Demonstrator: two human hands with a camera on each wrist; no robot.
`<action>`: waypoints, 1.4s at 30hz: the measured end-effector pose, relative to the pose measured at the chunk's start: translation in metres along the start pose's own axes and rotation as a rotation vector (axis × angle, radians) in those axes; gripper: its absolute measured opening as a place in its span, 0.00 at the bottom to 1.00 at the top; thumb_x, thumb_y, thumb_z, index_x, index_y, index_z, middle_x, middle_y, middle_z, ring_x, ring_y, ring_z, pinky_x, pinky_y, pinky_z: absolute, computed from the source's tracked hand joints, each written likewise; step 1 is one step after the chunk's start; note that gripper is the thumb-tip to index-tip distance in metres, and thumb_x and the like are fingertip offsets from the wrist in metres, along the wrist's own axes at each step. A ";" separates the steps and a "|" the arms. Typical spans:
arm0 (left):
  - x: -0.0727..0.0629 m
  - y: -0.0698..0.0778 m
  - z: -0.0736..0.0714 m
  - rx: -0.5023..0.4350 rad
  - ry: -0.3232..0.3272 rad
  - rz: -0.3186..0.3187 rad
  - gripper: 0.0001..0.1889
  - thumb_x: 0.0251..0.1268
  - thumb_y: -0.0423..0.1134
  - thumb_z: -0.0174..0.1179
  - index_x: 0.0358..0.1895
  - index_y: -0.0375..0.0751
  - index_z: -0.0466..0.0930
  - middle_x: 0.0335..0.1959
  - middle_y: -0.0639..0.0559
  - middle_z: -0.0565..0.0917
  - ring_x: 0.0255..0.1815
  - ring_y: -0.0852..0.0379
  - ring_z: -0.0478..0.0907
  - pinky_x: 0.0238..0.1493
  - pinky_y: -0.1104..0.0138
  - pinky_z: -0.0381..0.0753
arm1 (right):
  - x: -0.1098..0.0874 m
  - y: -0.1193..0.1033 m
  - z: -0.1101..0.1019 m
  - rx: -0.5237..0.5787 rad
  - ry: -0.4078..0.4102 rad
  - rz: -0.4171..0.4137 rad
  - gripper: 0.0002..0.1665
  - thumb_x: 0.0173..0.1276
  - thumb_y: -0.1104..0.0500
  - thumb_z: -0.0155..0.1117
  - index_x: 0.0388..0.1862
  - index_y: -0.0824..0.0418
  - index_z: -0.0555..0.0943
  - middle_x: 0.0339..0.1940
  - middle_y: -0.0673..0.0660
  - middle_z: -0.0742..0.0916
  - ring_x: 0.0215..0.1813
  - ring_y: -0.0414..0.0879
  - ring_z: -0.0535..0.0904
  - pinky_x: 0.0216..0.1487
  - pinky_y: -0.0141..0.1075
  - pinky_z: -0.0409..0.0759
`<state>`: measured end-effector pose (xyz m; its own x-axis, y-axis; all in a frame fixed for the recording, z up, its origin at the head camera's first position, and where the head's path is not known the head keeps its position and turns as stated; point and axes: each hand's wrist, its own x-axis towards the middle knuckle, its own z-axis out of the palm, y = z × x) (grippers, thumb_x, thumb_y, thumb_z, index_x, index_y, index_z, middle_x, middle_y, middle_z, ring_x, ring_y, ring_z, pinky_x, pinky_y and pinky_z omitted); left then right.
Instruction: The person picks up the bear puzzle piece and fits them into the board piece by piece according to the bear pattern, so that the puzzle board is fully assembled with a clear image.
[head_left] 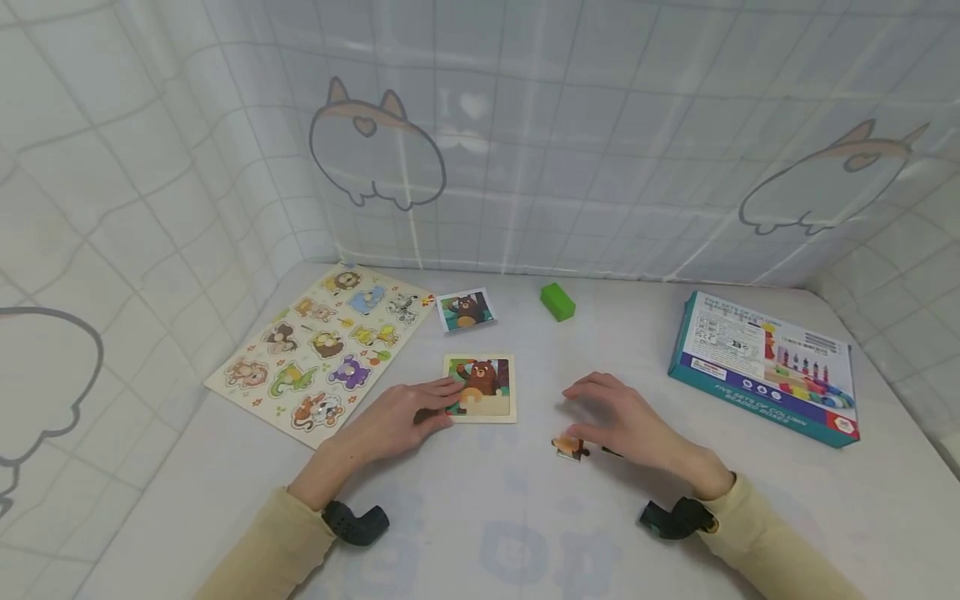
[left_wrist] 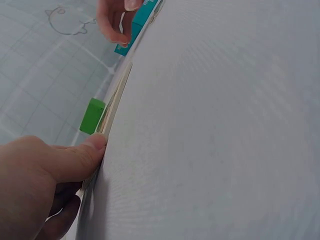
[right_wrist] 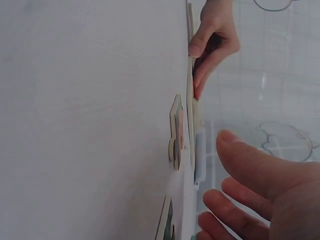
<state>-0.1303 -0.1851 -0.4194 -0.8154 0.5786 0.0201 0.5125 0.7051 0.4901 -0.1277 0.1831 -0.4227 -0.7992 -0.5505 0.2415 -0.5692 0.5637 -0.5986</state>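
Head view showed the small bear puzzle board (head_left: 481, 388) lying flat on the white table (head_left: 480, 517), its near-left corner under the fingertips of the left hand (head_left: 397, 419), whose straight fingers pressed on it without gripping. Right of those fingers, well apart, the right hand (head_left: 626, 421) hovered with relaxed, spread fingers holding nothing; a loose puzzle piece (head_left: 572, 448) lay just under its thumb side. Beyond lay a bear picture card (head_left: 466, 310) and a green block (head_left: 557, 301).

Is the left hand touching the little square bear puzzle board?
Touching. The head view shows the left hand resting its fingers on the square bear puzzle board's left edge.
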 end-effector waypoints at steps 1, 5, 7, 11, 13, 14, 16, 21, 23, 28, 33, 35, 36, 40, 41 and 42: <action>0.000 0.000 0.000 -0.001 -0.001 -0.001 0.23 0.72 0.48 0.60 0.68 0.50 0.75 0.72 0.59 0.72 0.75 0.54 0.65 0.74 0.53 0.68 | -0.002 0.002 0.000 -0.001 -0.006 0.001 0.26 0.60 0.51 0.77 0.56 0.54 0.83 0.55 0.47 0.83 0.59 0.44 0.77 0.61 0.46 0.80; 0.001 -0.002 0.001 -0.004 -0.006 -0.006 0.23 0.73 0.49 0.59 0.68 0.51 0.75 0.72 0.61 0.72 0.75 0.55 0.65 0.74 0.54 0.67 | -0.006 0.005 -0.001 0.015 -0.036 0.031 0.27 0.59 0.47 0.77 0.56 0.52 0.83 0.57 0.47 0.82 0.60 0.45 0.76 0.61 0.47 0.80; 0.001 -0.003 0.001 -0.004 -0.007 -0.011 0.23 0.73 0.49 0.59 0.68 0.52 0.75 0.72 0.61 0.71 0.75 0.56 0.65 0.74 0.55 0.67 | -0.007 0.005 -0.001 0.022 -0.054 0.049 0.28 0.58 0.45 0.77 0.56 0.51 0.83 0.58 0.47 0.81 0.61 0.46 0.76 0.62 0.47 0.79; 0.001 -0.004 0.001 -0.009 -0.004 -0.015 0.23 0.73 0.50 0.60 0.68 0.52 0.76 0.72 0.61 0.72 0.75 0.56 0.65 0.74 0.54 0.67 | -0.007 0.004 -0.001 0.017 -0.087 0.069 0.27 0.56 0.44 0.79 0.54 0.49 0.84 0.58 0.46 0.81 0.61 0.45 0.75 0.61 0.45 0.79; 0.002 -0.003 0.001 -0.012 -0.003 -0.018 0.23 0.72 0.50 0.60 0.68 0.52 0.76 0.72 0.61 0.72 0.75 0.56 0.65 0.74 0.54 0.68 | -0.007 0.004 -0.002 0.013 -0.099 0.065 0.28 0.54 0.44 0.80 0.52 0.49 0.84 0.57 0.46 0.81 0.60 0.44 0.74 0.60 0.43 0.80; 0.002 -0.003 0.000 -0.014 -0.002 -0.020 0.23 0.72 0.50 0.60 0.68 0.52 0.76 0.72 0.61 0.71 0.75 0.56 0.65 0.74 0.54 0.68 | -0.007 0.004 -0.002 0.012 -0.106 0.060 0.28 0.53 0.43 0.80 0.51 0.48 0.84 0.57 0.45 0.81 0.60 0.44 0.74 0.59 0.42 0.80; 0.002 -0.003 0.000 -0.014 -0.002 -0.023 0.23 0.72 0.50 0.60 0.68 0.53 0.76 0.72 0.61 0.71 0.75 0.56 0.65 0.74 0.54 0.68 | -0.007 0.004 -0.002 0.013 -0.116 0.047 0.28 0.51 0.42 0.81 0.50 0.48 0.85 0.56 0.45 0.80 0.60 0.43 0.73 0.59 0.40 0.79; 0.002 -0.002 0.000 -0.013 -0.006 -0.025 0.23 0.72 0.50 0.60 0.68 0.52 0.76 0.72 0.62 0.72 0.75 0.56 0.65 0.74 0.54 0.68 | -0.007 0.004 -0.002 0.024 -0.131 0.025 0.26 0.49 0.42 0.82 0.45 0.48 0.85 0.56 0.46 0.80 0.60 0.43 0.71 0.60 0.38 0.78; 0.002 -0.002 0.000 -0.009 -0.003 -0.017 0.23 0.72 0.50 0.60 0.67 0.52 0.76 0.71 0.61 0.72 0.75 0.55 0.65 0.73 0.54 0.68 | -0.008 0.005 -0.002 0.030 -0.130 0.020 0.22 0.50 0.43 0.82 0.42 0.46 0.85 0.56 0.46 0.80 0.60 0.43 0.71 0.60 0.38 0.78; 0.002 -0.002 0.000 -0.003 0.005 -0.005 0.23 0.72 0.49 0.61 0.67 0.50 0.77 0.71 0.60 0.73 0.75 0.54 0.66 0.73 0.52 0.69 | -0.007 0.006 -0.001 0.053 -0.118 0.003 0.15 0.53 0.48 0.81 0.37 0.44 0.84 0.55 0.48 0.80 0.59 0.43 0.71 0.56 0.36 0.78; 0.001 -0.002 -0.001 -0.012 0.004 0.000 0.23 0.72 0.49 0.61 0.67 0.50 0.77 0.71 0.60 0.72 0.75 0.53 0.66 0.73 0.52 0.69 | -0.007 0.008 0.000 0.061 -0.106 -0.021 0.14 0.54 0.49 0.80 0.37 0.43 0.84 0.54 0.48 0.81 0.58 0.43 0.71 0.53 0.35 0.78; 0.002 -0.002 -0.001 -0.013 0.003 0.001 0.23 0.72 0.49 0.61 0.67 0.50 0.77 0.71 0.60 0.72 0.75 0.53 0.66 0.73 0.52 0.69 | -0.007 0.009 0.000 0.064 -0.105 -0.025 0.14 0.54 0.50 0.80 0.38 0.44 0.84 0.54 0.48 0.81 0.58 0.42 0.71 0.54 0.35 0.78; 0.002 -0.002 -0.001 -0.011 0.003 0.003 0.23 0.72 0.49 0.61 0.67 0.49 0.77 0.71 0.60 0.72 0.75 0.53 0.66 0.73 0.52 0.69 | -0.007 0.009 0.000 0.064 -0.105 -0.023 0.14 0.55 0.50 0.80 0.38 0.44 0.85 0.54 0.48 0.81 0.58 0.42 0.71 0.54 0.35 0.78; 0.002 -0.002 -0.001 -0.011 0.005 0.007 0.23 0.72 0.49 0.61 0.67 0.49 0.76 0.71 0.59 0.73 0.75 0.53 0.66 0.73 0.52 0.69 | -0.007 0.009 0.000 0.064 -0.106 -0.030 0.15 0.55 0.50 0.80 0.40 0.43 0.85 0.54 0.48 0.80 0.58 0.42 0.70 0.53 0.35 0.78; 0.001 -0.001 -0.001 -0.012 0.006 0.006 0.23 0.72 0.49 0.61 0.67 0.49 0.76 0.71 0.59 0.73 0.75 0.53 0.66 0.73 0.52 0.69 | -0.007 0.009 0.000 0.065 -0.106 -0.033 0.15 0.55 0.50 0.80 0.40 0.43 0.85 0.54 0.48 0.80 0.58 0.42 0.70 0.53 0.35 0.78; 0.001 -0.001 -0.001 -0.015 0.006 0.005 0.23 0.72 0.49 0.61 0.67 0.49 0.77 0.71 0.59 0.73 0.75 0.53 0.66 0.73 0.52 0.69 | -0.007 0.009 0.000 0.064 -0.105 -0.036 0.15 0.55 0.50 0.80 0.40 0.43 0.85 0.54 0.48 0.80 0.58 0.42 0.70 0.53 0.35 0.78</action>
<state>-0.1325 -0.1858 -0.4191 -0.8147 0.5792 0.0278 0.5121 0.6962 0.5031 -0.1272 0.1921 -0.4299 -0.7515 -0.6334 0.1844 -0.5813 0.5035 -0.6392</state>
